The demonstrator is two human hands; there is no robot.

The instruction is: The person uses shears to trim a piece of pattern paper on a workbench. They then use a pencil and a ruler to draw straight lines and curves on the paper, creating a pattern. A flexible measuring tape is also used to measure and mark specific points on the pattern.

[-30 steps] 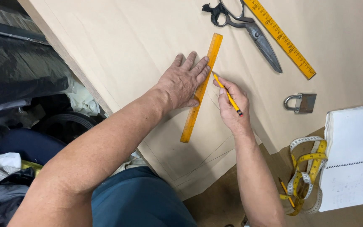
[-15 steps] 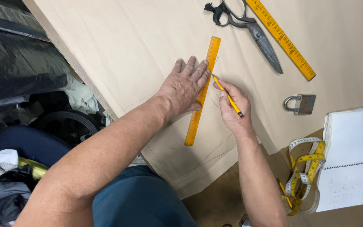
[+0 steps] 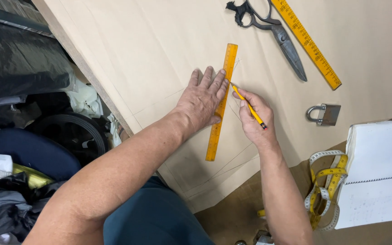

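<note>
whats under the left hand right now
The left hand lies flat on the short orange ruler, pinning it to the brown paper. The ruler's ends stick out past the hand; the covered middle part and any pencil lines beneath cannot be seen.

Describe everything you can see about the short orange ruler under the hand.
The ruler is a flat, narrow orange strip, plastic by its look, with dark markings along one edge. It lies flat on the tan paper, running nearly straight away from the person. The left hand presses on its middle; the pencil tip in the right hand meets its right edge.
</note>
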